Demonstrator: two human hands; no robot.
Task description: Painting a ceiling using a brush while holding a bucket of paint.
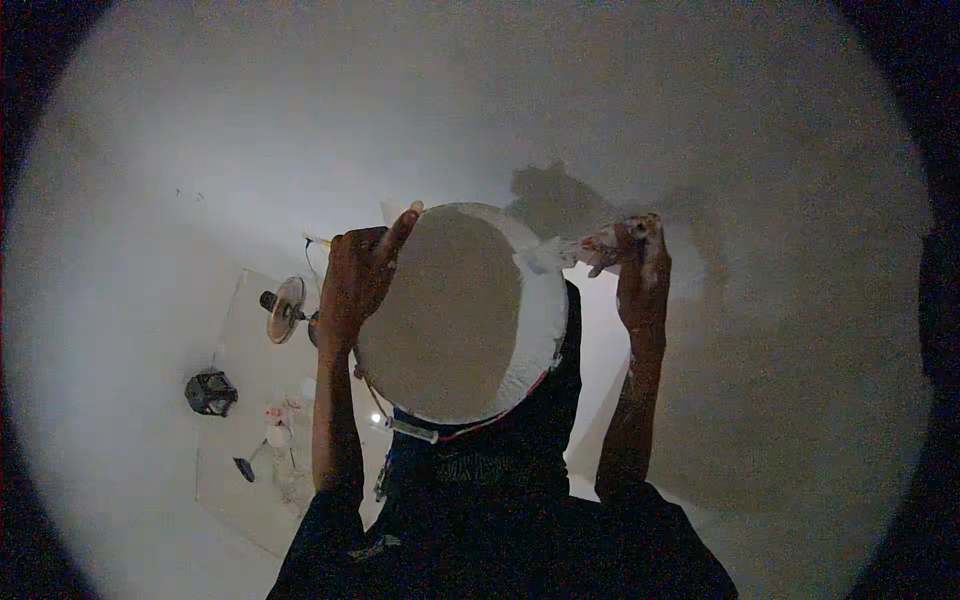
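A round white bucket (540,340) is held up in front of my body, filled with a smooth grey-beige liquid (440,310) that looks like paint. My left hand (358,275) grips the bucket's left rim, thumb over the edge. At the upper right rim rests a white-smeared tool (545,255) that looks like a paintbrush, though dim light blurs its shape. My right hand (630,245), smudged with white, is closed around its other end. The bucket's wire handle, with a pale grip (412,430), hangs down on the near side.
Beyond the bucket stretches a pale wall (400,100) with darker patches and shadows. Lower left are a round fan-like object (287,310), a black cage-shaped item (210,393), a small dark flat-headed tool (244,468) and a small red thing (273,413). A bright light (376,418) shines near my left forearm.
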